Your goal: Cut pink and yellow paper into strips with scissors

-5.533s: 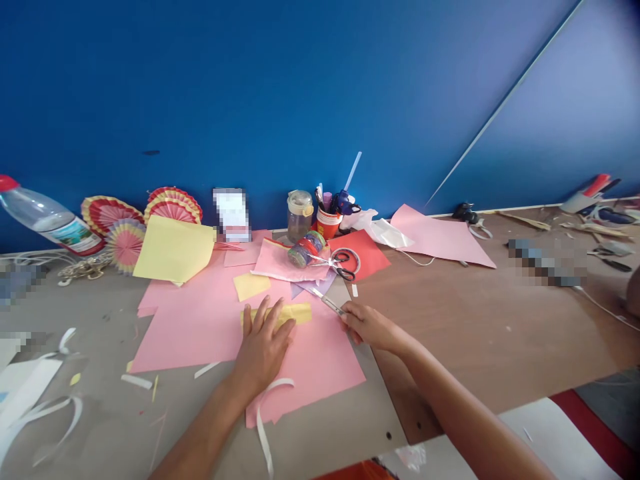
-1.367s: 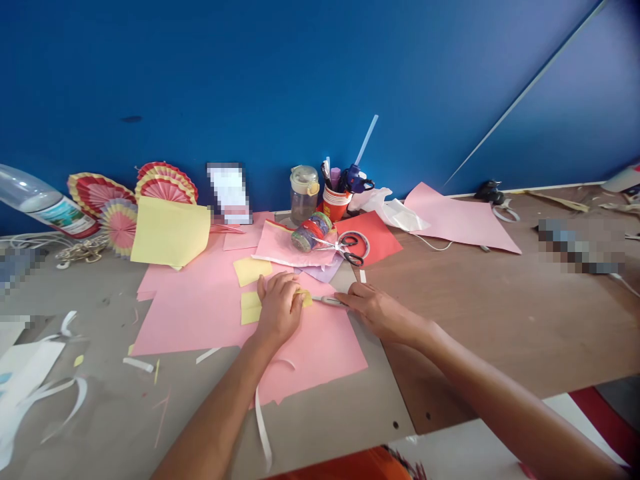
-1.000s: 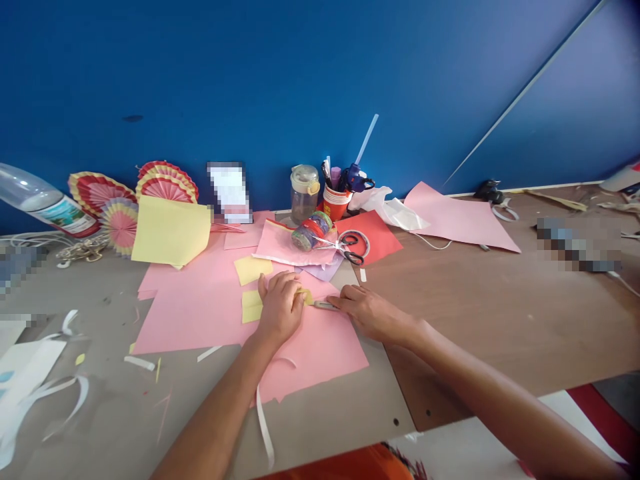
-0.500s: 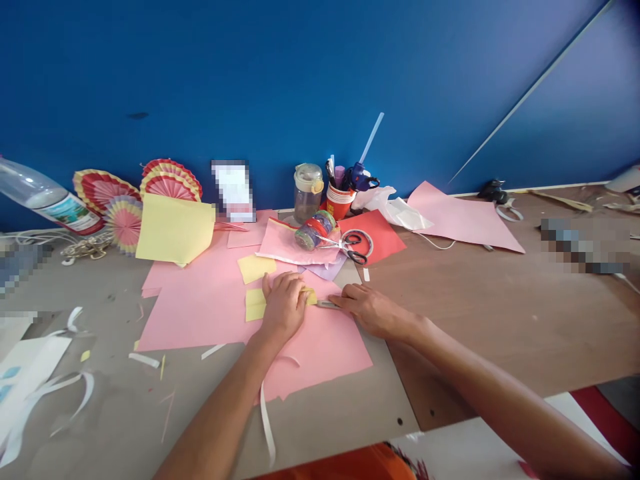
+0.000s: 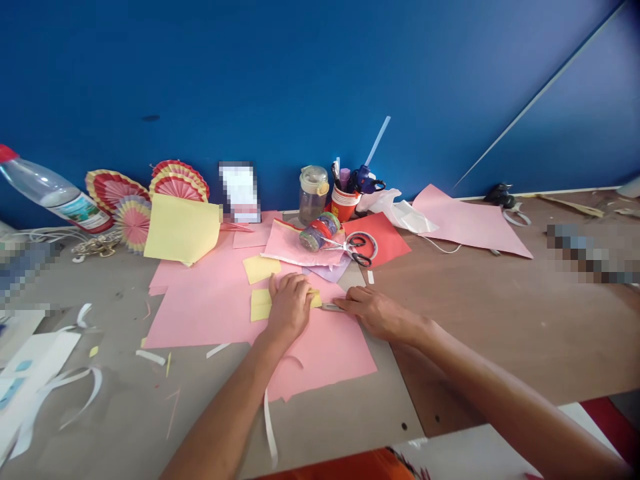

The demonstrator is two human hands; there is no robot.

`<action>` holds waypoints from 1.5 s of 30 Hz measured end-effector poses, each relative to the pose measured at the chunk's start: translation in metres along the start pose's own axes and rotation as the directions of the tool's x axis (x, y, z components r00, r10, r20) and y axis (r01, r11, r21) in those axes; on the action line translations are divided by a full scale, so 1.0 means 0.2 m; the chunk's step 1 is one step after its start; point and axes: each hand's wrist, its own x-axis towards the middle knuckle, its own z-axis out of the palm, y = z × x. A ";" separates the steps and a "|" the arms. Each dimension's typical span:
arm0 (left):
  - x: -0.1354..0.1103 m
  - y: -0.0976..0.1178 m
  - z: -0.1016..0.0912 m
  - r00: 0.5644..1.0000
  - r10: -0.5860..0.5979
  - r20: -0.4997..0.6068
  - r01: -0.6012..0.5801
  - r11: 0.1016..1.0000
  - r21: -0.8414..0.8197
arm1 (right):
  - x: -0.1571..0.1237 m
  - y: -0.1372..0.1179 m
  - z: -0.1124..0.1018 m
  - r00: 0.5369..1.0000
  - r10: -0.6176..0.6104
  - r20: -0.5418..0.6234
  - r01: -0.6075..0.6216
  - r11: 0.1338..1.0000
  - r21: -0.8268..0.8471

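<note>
My left hand presses down on a small yellow paper, its fingers bent and close together at the paper's right part. A folded edge of that paper shows past my fingertips. My right hand is closed around a slim, pale utility knife, whose tip points left and meets the paper's right end. The blade itself is too small to make out. Both hands rest over large pink paper. A second yellow piece lies just behind my left hand.
Behind my hands lie scissors, a multicoloured roll and red paper. A clear jar and a red cup of tools stand by the blue wall. Folded paper fans and a bottle are at left. White strips lie about.
The whole view has shifted slightly, so everything sits a little further right. Both hands keep the same hold, with the knife still at the yellow paper's right end.
</note>
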 end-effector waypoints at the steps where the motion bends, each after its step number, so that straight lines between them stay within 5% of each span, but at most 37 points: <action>1: 0.00 0.00 0.00 1.000 -0.003 0.004 0.003 1.000 0.001 | 0.00 -0.01 -0.01 1.000 0.000 0.011 0.000 1.000 0.006; 8: 0.00 0.01 0.00 1.000 -0.004 -0.012 0.004 1.000 0.008 | 0.04 -0.05 0.00 0.998 -0.032 0.057 0.031 0.999 0.024; 21: 0.00 0.01 -0.01 1.000 0.004 0.026 -0.004 1.000 0.017 | 0.07 -0.11 0.07 0.998 -0.022 -0.055 0.023 1.000 0.017; 29: 0.03 0.03 -0.27 0.993 0.118 -0.012 -0.118 0.993 0.007 | 0.07 -0.14 0.04 0.999 0.036 0.008 -0.036 0.999 -0.024; 35: -0.02 -0.12 -0.34 0.869 0.424 0.254 -0.415 0.905 -0.091 | 0.07 -0.12 0.04 1.000 0.016 -0.001 -0.016 1.000 -0.014; 40: -0.08 -0.27 -0.24 0.887 0.381 0.262 -0.373 0.924 -0.083 | 0.06 -0.11 0.05 1.000 -0.010 0.008 0.010 1.000 -0.023; 45: -0.10 -0.29 -0.22 0.882 0.394 0.260 -0.373 0.919 -0.128 | 0.05 -0.10 0.06 1.000 -0.028 0.005 0.028 0.999 -0.017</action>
